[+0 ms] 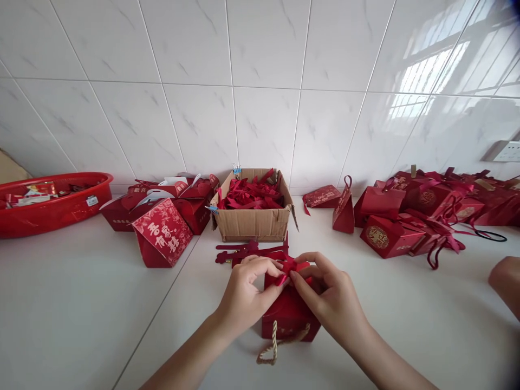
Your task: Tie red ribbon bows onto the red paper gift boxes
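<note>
A dark red gift box [290, 319] stands in front of me, with a twisted cream rope handle [274, 341] hanging at its near side. On top of it lies a red ribbon [289, 265], bunched like a bow. My left hand [254, 284] pinches the ribbon from the left, thumb against fingers. From the right, my right hand [325, 284] pinches the same ribbon, its fingertips close to the left ones. Both hands partly cover the box top. Just behind lie several dark red trimmings [239, 252] with small gold bits.
A cardboard box [254, 225] of red ribbons stands behind, with blue binder clips. Red gift boxes [162, 233] sit at left, and more boxes [390, 235] pile up at right. A red basin [52, 211] is far left. Another person's hand [506, 284] shows at the right edge.
</note>
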Tool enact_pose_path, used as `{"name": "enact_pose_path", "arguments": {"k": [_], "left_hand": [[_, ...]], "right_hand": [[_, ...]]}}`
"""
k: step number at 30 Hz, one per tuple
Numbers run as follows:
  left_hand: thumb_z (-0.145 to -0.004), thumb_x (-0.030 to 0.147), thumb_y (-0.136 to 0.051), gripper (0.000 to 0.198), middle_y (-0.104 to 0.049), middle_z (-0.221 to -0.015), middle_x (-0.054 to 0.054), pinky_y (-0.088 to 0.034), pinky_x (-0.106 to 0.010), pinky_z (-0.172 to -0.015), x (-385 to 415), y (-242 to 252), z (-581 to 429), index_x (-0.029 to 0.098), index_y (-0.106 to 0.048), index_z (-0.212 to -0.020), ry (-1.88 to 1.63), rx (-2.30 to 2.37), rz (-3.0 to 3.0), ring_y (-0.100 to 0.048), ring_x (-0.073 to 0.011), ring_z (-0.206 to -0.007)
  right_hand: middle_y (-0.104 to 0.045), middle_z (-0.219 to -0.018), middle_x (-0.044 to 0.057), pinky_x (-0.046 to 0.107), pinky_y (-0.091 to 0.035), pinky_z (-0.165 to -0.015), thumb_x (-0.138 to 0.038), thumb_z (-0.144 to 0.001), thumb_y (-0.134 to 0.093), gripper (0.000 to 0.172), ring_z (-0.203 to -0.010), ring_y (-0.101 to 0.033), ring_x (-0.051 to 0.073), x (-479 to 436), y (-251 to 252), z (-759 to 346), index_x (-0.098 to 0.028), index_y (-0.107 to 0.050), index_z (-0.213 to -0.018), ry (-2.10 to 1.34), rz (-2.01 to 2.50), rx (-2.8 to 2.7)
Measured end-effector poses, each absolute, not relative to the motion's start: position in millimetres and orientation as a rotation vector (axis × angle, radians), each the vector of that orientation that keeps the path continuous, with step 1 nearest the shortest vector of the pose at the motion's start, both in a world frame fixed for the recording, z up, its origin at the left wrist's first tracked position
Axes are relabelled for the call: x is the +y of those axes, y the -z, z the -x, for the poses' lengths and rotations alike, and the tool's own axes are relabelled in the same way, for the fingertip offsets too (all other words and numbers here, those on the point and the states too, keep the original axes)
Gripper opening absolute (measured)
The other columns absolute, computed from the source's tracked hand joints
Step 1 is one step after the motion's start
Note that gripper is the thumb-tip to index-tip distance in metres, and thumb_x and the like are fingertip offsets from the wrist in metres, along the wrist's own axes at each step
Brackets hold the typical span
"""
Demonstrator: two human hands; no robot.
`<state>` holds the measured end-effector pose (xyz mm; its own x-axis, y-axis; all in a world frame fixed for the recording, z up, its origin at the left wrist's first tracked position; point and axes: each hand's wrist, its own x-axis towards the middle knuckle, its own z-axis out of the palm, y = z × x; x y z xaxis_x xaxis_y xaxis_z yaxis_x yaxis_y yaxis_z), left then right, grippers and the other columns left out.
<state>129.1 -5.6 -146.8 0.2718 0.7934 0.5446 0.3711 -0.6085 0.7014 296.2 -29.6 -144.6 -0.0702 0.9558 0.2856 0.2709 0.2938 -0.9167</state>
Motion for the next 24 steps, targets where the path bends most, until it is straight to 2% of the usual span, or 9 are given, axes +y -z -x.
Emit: {"name": "enact_pose_path", "arguments": {"k": [6,11,13,15,18,21,24], "left_hand": [[-0.078,0.015,-0.064,0.013,-0.074,-0.079,0.001,-0.039,-0.043,-0.098,-5.6,149.8,-129.5,0.022,-0.059,-0.068,-1.305,1.071,-2.077,-0.069,-0.0194,-0.084],[-0.075,0.016,-0.066,0.01,-0.074,-0.081,-0.002,-0.046,-0.04,-0.087,-6.5,148.0,-130.4,0.021,-0.062,-0.068,-1.328,1.061,-1.968,-0.068,-0.0196,-0.079],[-0.074,0.018,-0.068,0.007,-0.074,-0.082,-0.003,-0.049,-0.038,-0.083,-6.9,147.3,-130.6,0.02,-0.064,-0.069,-1.328,1.063,-1.926,-0.068,-0.02,-0.08],[-0.073,0.018,-0.069,0.006,-0.074,-0.082,-0.003,-0.051,-0.037,-0.081,-6.9,146.8,-130.4,0.02,-0.065,-0.069,-1.316,1.08,-1.914,-0.068,-0.0202,-0.081],[-0.072,0.015,-0.068,0.006,-0.074,-0.081,-0.002,-0.05,-0.036,-0.079,-6.4,146.1,-129.8,0.02,-0.066,-0.069,-1.302,1.108,-1.935,-0.067,-0.0199,-0.08],[-0.073,0.017,-0.069,0.006,-0.073,-0.082,-0.001,-0.048,-0.037,-0.082,-5.9,145.6,-129.6,0.021,-0.065,-0.07,-1.293,1.125,-1.987,-0.066,-0.0196,-0.08],[-0.075,0.022,-0.071,0.009,-0.072,-0.085,-0.002,-0.045,-0.038,-0.087,-5.2,145.8,-129.5,0.021,-0.064,-0.07,-1.305,1.119,-2.046,-0.065,-0.0194,-0.082]], "right_hand": [[-0.07,-0.078,0.004,0.022,-0.039,-0.046,-0.037,-0.085,-0.057,0.021,-0.053,-0.05,0.01,-26.1,147.4,-300.7,-0.021,-0.063,-0.097,-0.935,1.143,-1.59],[-0.067,-0.077,0.002,0.022,-0.04,-0.045,-0.027,-0.084,-0.058,0.011,-0.045,-0.043,0.007,-27.6,147.6,-301.9,-0.021,-0.065,-0.089,-0.484,1.198,-1.707],[-0.067,-0.08,0.003,0.023,-0.042,-0.045,-0.023,-0.085,-0.056,0.011,-0.046,-0.045,0.008,-28.9,147.1,-302.8,-0.021,-0.065,-0.09,-0.357,1.171,-1.761],[-0.067,-0.086,0.004,0.024,-0.046,-0.05,-0.02,-0.086,-0.054,0.013,-0.055,-0.053,0.01,-29.7,146.6,-303.9,-0.022,-0.065,-0.093,-0.281,1.11,-1.805],[-0.066,-0.095,0.007,0.029,-0.053,-0.066,-0.022,-0.088,-0.055,0.017,-0.077,-0.061,0.017,-29.8,146.0,-306.0,-0.022,-0.066,-0.1,-0.196,1.027,-1.869],[-0.063,-0.106,0.01,0.038,-0.054,-0.077,-0.033,-0.084,-0.063,0.024,-0.095,-0.058,0.024,-29.3,146.5,-308.2,-0.024,-0.068,-0.106,-0.135,1.059,-1.931],[-0.057,-0.12,0.009,0.041,-0.054,-0.08,-0.038,-0.081,-0.066,0.028,-0.107,-0.052,0.028,-29.0,148.4,-309.4,-0.028,-0.069,-0.107,-0.149,1.138,-1.941]]}}
